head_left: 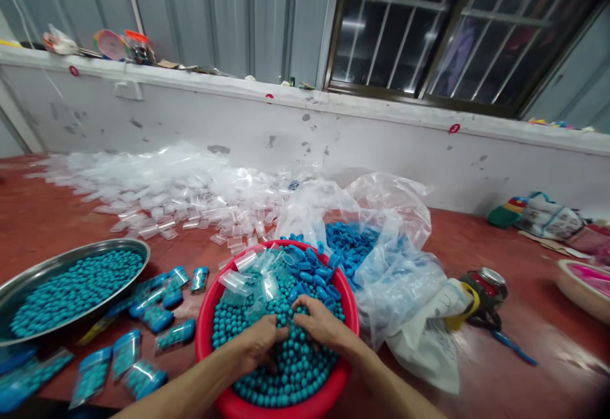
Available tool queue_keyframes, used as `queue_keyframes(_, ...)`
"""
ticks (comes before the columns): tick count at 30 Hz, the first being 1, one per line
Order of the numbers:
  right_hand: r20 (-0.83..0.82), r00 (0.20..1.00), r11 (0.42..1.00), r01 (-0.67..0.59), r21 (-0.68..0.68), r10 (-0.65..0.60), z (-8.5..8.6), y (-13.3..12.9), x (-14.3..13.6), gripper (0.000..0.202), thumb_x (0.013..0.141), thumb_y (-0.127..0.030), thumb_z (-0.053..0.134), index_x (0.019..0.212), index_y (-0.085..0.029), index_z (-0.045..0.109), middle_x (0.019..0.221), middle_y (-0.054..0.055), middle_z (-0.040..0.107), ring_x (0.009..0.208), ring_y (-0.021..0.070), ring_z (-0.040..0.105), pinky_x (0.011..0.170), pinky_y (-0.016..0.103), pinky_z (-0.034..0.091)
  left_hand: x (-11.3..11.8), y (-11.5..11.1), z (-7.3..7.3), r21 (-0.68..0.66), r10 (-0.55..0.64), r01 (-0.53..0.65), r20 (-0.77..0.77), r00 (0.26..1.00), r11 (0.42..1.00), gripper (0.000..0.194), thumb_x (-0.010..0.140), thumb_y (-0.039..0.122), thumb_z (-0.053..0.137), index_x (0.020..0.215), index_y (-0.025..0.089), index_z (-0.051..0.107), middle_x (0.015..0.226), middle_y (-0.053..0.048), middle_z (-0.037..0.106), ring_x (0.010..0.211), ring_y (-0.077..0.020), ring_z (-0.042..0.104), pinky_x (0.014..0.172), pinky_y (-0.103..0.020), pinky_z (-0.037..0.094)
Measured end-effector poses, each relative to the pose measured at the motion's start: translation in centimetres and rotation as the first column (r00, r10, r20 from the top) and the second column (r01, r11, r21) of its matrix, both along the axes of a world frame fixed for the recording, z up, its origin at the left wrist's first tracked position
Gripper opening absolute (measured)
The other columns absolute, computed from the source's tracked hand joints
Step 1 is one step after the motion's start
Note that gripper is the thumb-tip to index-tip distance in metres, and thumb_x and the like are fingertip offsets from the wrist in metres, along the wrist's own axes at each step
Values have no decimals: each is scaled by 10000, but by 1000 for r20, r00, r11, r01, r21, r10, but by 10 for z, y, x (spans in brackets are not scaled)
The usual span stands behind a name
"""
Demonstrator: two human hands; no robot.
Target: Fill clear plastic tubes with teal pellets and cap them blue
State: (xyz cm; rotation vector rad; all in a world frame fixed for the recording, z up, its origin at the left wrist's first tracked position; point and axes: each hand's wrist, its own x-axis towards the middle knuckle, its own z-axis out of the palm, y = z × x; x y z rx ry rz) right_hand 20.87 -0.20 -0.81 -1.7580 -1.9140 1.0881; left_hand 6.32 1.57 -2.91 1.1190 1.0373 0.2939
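Both hands (261, 341) amid turquoise beads (274, 392)

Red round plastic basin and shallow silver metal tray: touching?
Apart. The head view shows red surface and bead-filled clear packets lying between the basin and the tray.

Two bare forearms (196, 382), tapered forward, with an equally bare left hand (261, 344) and right hand (320, 323).
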Motion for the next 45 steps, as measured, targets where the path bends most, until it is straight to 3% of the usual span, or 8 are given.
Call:
queue_keyframes(4, -273, 951, 989, 127, -78, -144, 1, -10, 11, 196, 785, -199, 361, 940, -208, 481, 407, -110, 287, 318, 85, 322, 331, 173, 311, -11, -6, 13, -118, 66, -48, 154, 986, 992, 270, 614, 364, 595, 746, 188, 438, 542, 57, 466, 475, -97, 443, 447, -214, 347)
queue_keyframes(11, 325, 938, 933, -6, 361, -119, 20, -12, 7, 361, 797, -252, 487, 1157, -219, 495, 1080, 88, 541, 856, 212, 588, 705, 296, 455, -23, -11, 19, -176, 245, -196, 325, 913, 965, 315, 668, 345, 627, 873, 173, 462, 692, 28, 555, 617, -97, 546, 513, -191, 358)
queue_keyframes(15, 551, 812, 941, -7, 339, -193, 18, 12, -8, 409, 806, -201, 477, 1206, -122, 446, 1008, 150, 604, 838, 256, 603, 678, 331, 461, -22, -14, 21, -162, 190, -129, 453, 871, 978, 297, 700, 345, 609, 860, 162, 439, 737, -18, 590, 639, -136, 590, 508, -207, 368)
queue_keyframes(21, 538, 829, 944, -40, 327, -151, 6, 25, -8, 309, 801, -131, 441, 1086, -72, 544, 926, 167, 644, 891, 274, 589, 743, 351, 441, -23, -14, 19, -104, 169, -136, 458, 873, 985, 350, 680, 383, 617, 880, 162, 433, 706, -21, 591, 555, -134, 588, 460, -200, 360)
queue_keyframes(28, 53, 999, 956, -4, 294, -12, 18, 9, 6, 540, 804, -287, 497, 1292, -110, 348, 922, 84, 646, 832, 202, 589, 714, 277, 445, -18, -7, 7, 172, 170, -223, 276, 946, 960, 375, 619, 453, 592, 786, 166, 418, 606, 19, 555, 494, -108, 536, 396, -171, 321)
queue_keyframes(36, -151, 977, 964, -110, 243, 149, 16, -12, -3, 399, 868, -317, 370, 1230, -179, 465, 1134, 89, 572, 1070, 214, 494, 914, 327, 356, -18, -14, 7, 293, 102, -182, 270, 957, 939, 217, 702, 344, 496, 813, 178, 412, 605, 69, 446, 419, -48, 406, 355, -158, 334)
queue_keyframes(42, -526, 850, 997, -45, -67, 3, 9, -7, 6, 394, 803, -339, 454, 1153, -168, 509, 665, -3, 598, 542, 139, 572, 528, 264, 480, -18, -12, 9, 223, 67, -135, 286, 956, 965, 281, 711, 411, 491, 843, 183, 393, 676, 33, 535, 357, -43, 444, 317, -149, 297)
queue_keyframes(45, -449, 893, 992, 78, 100, -25, 7, -6, 0, 305, 755, -260, 531, 1049, -191, 569, 720, -2, 614, 603, 143, 583, 567, 260, 487, -18, -13, 11, 221, 117, -176, 260, 959, 959, 271, 709, 401, 511, 834, 188, 400, 589, 66, 468, 318, -42, 411, 303, -153, 280)
